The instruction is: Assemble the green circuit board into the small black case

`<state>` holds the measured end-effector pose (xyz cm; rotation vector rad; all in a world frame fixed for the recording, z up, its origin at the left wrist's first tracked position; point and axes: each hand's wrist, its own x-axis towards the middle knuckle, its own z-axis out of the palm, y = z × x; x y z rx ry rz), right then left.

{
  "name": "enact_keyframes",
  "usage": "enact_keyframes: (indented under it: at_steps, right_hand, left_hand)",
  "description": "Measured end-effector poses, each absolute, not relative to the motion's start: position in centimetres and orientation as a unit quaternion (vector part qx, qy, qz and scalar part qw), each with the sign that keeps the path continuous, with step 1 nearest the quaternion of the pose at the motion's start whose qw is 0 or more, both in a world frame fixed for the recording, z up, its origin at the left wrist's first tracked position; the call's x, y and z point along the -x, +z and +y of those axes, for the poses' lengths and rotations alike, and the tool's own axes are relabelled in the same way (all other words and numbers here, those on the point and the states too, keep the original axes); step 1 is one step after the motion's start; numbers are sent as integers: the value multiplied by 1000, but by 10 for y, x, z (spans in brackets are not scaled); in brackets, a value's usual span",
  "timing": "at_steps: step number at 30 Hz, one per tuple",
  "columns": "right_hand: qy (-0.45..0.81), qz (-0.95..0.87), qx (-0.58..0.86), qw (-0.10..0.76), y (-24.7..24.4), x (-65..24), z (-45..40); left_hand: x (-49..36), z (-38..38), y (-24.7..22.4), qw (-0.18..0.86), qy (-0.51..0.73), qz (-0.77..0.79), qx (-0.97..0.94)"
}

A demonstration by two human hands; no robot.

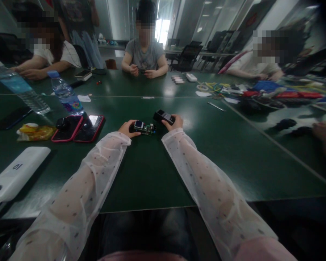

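Note:
Near the middle of the green table [152, 174], my left hand [127, 129] grips the left end of a small circuit board [145, 128] with a little square screen on it. Fingers and thumb of my right hand [174, 123] close around a black plastic case [163, 116], which is tilted a little above the table. A short gap parts the case from the board. What the inside of the case looks like is hidden from here. Sheer white dotted sleeves cover both my forearms.
To the left are two phones in red cases [89, 128], water bottles [66, 95], a yellow packet [36, 132] and a white power bank [19, 174]. Tangled cables [220, 88] and a thin metal tool [216, 106] lie at the right. Several people sit around the table.

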<state>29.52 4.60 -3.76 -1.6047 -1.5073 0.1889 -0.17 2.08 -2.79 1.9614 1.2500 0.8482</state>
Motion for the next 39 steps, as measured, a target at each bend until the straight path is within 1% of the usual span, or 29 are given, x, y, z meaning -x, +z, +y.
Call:
enact_keyframes:
  at_steps: [5,10,15,28,34,36,39]
  right_hand:
    - [68,-637,643,420,-35,-289,44]
    - [72,-649,659,375,-35,-290,45]
    - [70,-673,650,345,-39,-295,49]
    - [63,-695,625,350,-53,-305,57]
    - [61,-686,634,352,-45,-298,51]
    - [68,-683,627,367,-39,-295,47]
    - [75,-681,588,430,-30,-288,40]
  left_hand:
    - [2,21,-29,336,314,487,-742]
    - [1,23,-33,343,344,464,-741]
    - [1,25,-33,341,340,467,-741]
    - [0,20,-25,355,345,481,-723]
    - [-1,21,-26,355,342,487,-721]
    - [-1,22,-28,350,343,484,-725]
    - [0,24,-31,346,348,477,-729]
